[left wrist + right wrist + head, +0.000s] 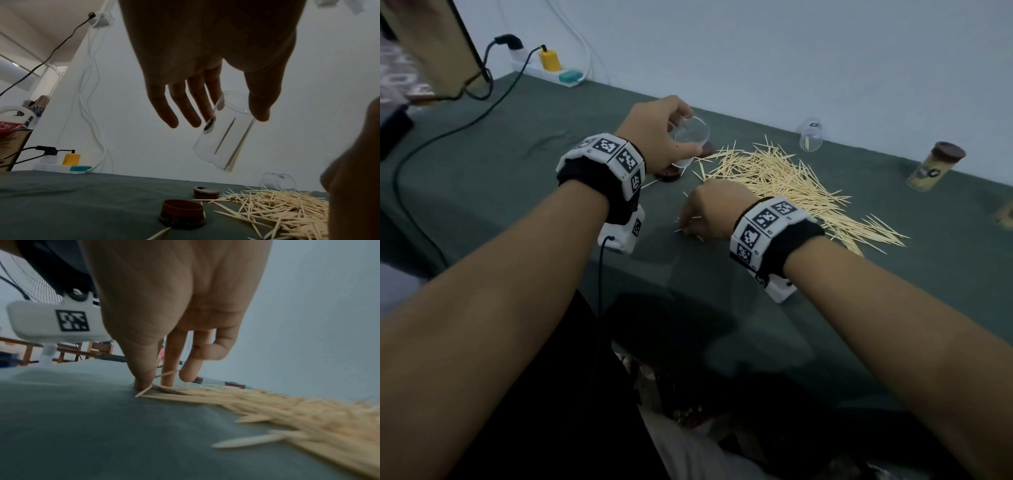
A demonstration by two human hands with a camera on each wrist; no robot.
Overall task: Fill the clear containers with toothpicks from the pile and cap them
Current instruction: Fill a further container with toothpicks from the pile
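My left hand (pixel 661 130) holds a clear container (pixel 690 137) up off the table, tilted, thumb and fingers at its rim; two toothpicks lie inside the container (pixel 224 138). A big pile of toothpicks (pixel 787 185) spreads over the green table. At the pile's near left end my right hand (pixel 709 212) pinches a few toothpicks (pixel 158 378) between thumb and fingertips, which press on the cloth. Two brown caps (pixel 183 212) (pixel 205 192) rest under the held container. Another clear container (pixel 810 135) lies on its side beyond the pile.
A filled, capped toothpick container (pixel 933 166) stands at the far right near the wall. A white power strip (pixel 551 72) with a yellow plug and black cables (pixel 448 133) sits at the back left. The table's near edge (pixel 688 308) drops off below my wrists.
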